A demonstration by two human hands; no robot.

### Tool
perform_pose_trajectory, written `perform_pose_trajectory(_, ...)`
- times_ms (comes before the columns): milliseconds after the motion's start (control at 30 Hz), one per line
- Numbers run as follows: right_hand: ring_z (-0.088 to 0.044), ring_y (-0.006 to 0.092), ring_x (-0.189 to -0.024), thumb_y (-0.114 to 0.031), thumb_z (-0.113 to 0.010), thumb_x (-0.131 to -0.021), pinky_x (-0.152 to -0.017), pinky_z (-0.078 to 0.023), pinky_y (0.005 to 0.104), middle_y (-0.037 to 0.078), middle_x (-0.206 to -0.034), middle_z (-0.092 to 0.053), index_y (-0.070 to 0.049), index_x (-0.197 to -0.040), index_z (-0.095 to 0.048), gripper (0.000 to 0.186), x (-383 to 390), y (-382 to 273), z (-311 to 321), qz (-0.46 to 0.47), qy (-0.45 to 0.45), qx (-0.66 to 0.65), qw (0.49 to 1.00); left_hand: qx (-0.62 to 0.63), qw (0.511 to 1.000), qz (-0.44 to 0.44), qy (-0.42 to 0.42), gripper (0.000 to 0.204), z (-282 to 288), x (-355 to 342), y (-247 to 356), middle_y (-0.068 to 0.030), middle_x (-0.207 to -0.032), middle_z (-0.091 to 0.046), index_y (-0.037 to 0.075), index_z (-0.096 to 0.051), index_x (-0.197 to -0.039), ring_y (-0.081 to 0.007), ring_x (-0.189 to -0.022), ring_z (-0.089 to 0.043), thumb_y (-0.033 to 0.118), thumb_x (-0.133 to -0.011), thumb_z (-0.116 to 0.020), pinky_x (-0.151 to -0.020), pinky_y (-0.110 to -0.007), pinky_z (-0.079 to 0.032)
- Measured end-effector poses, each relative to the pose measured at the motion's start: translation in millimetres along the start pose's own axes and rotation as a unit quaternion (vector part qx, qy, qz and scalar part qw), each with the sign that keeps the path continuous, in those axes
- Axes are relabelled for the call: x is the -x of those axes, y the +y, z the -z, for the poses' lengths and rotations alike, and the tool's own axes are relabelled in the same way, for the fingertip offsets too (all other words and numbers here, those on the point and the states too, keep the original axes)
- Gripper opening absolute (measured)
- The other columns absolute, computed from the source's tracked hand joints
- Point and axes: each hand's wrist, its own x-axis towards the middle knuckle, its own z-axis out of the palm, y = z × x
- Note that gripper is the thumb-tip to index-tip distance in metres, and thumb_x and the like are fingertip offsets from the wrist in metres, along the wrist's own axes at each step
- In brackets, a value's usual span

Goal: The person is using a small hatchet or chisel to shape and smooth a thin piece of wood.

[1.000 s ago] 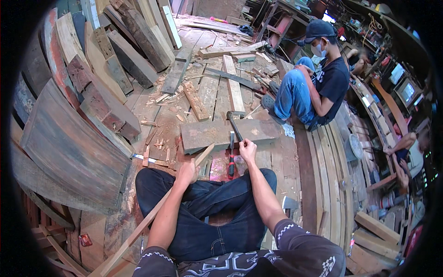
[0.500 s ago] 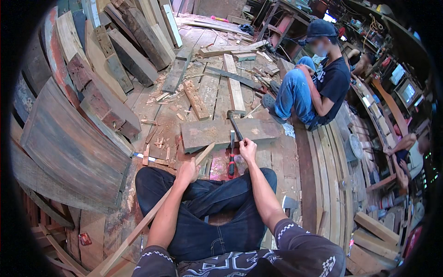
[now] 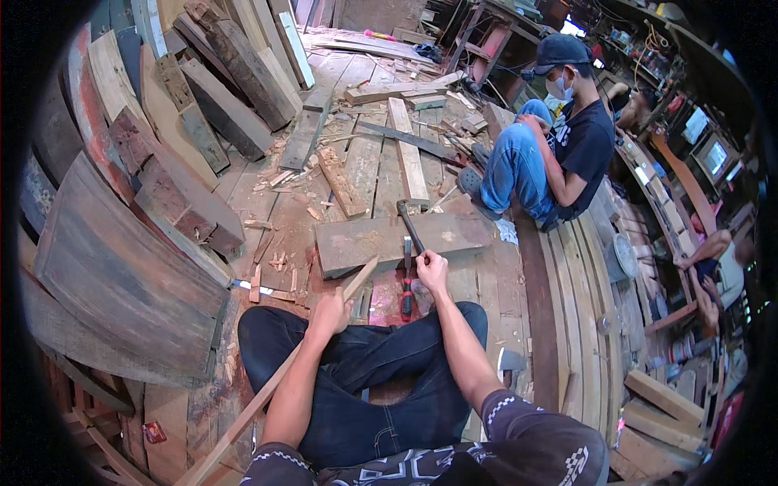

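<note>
My left hand (image 3: pixel 328 312) is closed around a long, thin wooden strip (image 3: pixel 271 389) that runs back past my left forearm. Its narrow front end reaches the near edge of a thick wooden block (image 3: pixel 356 241) lying across the floor in front of my crossed legs. In my right hand (image 3: pixel 432 271) is the dark handle of a hammer (image 3: pixel 412 228), its head over the block's far edge. Just left of that hand, a chisel (image 3: pixel 407 298) with a red and black handle rests with its blade on the block.
A large curved board (image 3: pixel 130 267) and stacked timbers (image 3: pixel 235 109) stand on the left. Offcuts and wood chips (image 3: pixel 279 261) litter the planks ahead. A masked person (image 3: pixel 567 138) sits at the far right, near long boards (image 3: pixel 579 300) and a bucket (image 3: pixel 622 257).
The view has tilted slightly, so the scene sits a little differently. Both hands keep their holds on the strip and the hammer, with hardly any movement.
</note>
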Motion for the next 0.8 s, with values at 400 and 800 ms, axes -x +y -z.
perform_pose_trajectory(400,-0.06,0.0257,-0.052,-0.018,-0.062,-0.079,-0.053,-0.046,0.0381,0.016,-0.056,-0.057,0.0,-0.076,-0.065,0.019,-2,-6,-1,0.001,0.007,0.029,1.0,-0.028,0.999,0.018,-0.035,0.045,1,1,1,-0.0306,-0.087,-0.065,-0.005,-0.051,-0.119,-0.046,-0.085,-0.065,0.03,-0.091,-0.056,-0.076,-0.053,-0.051)
perform_pose_trajectory(800,-0.059,0.0243,-0.051,-0.018,-0.063,-0.08,-0.053,-0.046,0.0376,0.014,-0.056,-0.057,-0.001,-0.076,-0.065,0.018,-6,-8,-2,-0.016,0.007,0.007,1.0,-0.037,0.997,0.033,-0.059,0.053,0,-1,0,-0.0301,-0.086,-0.066,-0.004,-0.045,-0.127,-0.0466,-0.084,-0.065,0.034,-0.091,-0.057,-0.076,-0.055,-0.051)
